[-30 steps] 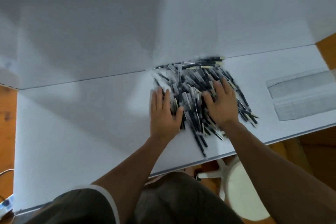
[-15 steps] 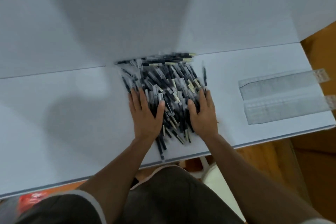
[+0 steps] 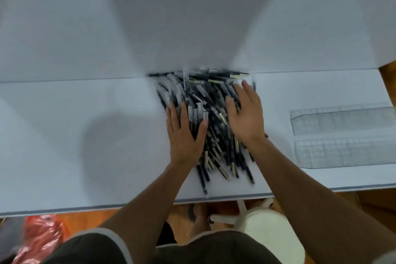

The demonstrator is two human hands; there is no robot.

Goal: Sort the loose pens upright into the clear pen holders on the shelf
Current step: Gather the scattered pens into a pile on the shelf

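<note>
We saw the left hand (image 3: 185, 135) and right hand (image 3: 246, 113), fingers straight, touching the heap of dark slim plastic pens (image 3: 211, 100) between them.

Prob. a home rm: wood floor (image 3: 388, 70), white stool (image 3: 272, 238), red plastic bag (image 3: 40, 234) by white-covered table (image 3: 64, 156).

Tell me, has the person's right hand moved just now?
Yes. The right hand has slid forward across the heap of dark plastic pens, away from the person, toward the white back wall.
</note>
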